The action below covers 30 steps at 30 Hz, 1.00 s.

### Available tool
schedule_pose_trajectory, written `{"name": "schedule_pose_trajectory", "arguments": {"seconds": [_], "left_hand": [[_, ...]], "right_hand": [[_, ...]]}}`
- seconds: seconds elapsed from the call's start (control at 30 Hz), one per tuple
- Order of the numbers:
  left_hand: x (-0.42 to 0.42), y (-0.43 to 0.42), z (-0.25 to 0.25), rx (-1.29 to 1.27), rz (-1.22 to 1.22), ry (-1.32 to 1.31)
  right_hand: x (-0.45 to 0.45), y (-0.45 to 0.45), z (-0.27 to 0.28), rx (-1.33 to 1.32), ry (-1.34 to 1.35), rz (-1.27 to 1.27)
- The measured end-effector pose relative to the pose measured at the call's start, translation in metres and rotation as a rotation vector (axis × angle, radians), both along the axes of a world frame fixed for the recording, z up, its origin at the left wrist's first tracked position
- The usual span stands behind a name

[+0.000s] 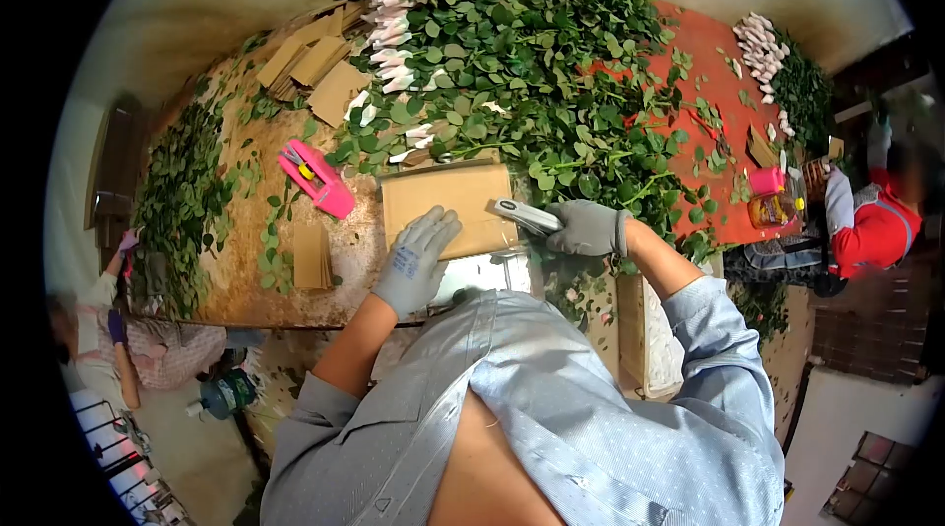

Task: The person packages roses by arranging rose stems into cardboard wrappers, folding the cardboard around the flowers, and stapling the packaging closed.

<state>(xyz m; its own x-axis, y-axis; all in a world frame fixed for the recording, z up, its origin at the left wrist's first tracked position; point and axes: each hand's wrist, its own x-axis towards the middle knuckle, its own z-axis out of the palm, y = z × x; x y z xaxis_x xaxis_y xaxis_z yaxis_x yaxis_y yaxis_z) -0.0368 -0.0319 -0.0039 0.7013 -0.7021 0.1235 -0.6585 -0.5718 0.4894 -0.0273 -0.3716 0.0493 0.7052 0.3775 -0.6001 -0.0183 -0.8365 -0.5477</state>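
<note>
In a grey glove, my left hand (420,260) lies with its fingers stretched out flat on a piece of brown cardboard (443,193). The cardboard rests at the table's front edge, over a pale shiny surface. My right hand (588,228), gloved too, is closed around a light grey stapler (527,216). The stapler's front end reaches over the right edge of the cardboard; whether its jaws touch the cardboard I cannot tell. Behind the cardboard lie rose stems (522,54) with thick green leaves, their heads wrapped in white sleeves (389,29).
Left of the cardboard are a pink tool holder (317,180) and a small cardboard stack (312,255). More cardboard sheets (313,61) lie farther back. Loose leaves (182,201) cover the table's left side. A person in red (876,231) works at right; another person (108,309) is at left.
</note>
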Motion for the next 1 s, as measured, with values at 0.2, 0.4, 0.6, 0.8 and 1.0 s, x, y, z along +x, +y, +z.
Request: {"name": "schedule_pose_trajectory", "arguments": {"seconds": [0.2,0.4,0.6,0.8,1.0], "left_hand": [[-0.001,0.0,0.0,-0.023,0.007,0.021],[-0.001,0.0,-0.003,0.013,0.014,-0.011],[-0.001,0.003,-0.006,0.004,0.023,-0.036],[-0.007,0.003,0.014,-0.42,0.092,0.345],[-0.012,0.049,0.013,-1.412,0.574,1.149]], "right_hand": [[0.006,0.006,-0.005,-0.005,-0.091,0.095],[-0.009,0.024,-0.015,-0.348,-0.252,0.15],[-0.008,-0.01,0.011,-0.141,0.048,-0.034],[-0.028,0.078,0.071,0.068,-0.234,-0.351],[-0.037,0.174,0.041,0.49,-0.616,0.006]]}}
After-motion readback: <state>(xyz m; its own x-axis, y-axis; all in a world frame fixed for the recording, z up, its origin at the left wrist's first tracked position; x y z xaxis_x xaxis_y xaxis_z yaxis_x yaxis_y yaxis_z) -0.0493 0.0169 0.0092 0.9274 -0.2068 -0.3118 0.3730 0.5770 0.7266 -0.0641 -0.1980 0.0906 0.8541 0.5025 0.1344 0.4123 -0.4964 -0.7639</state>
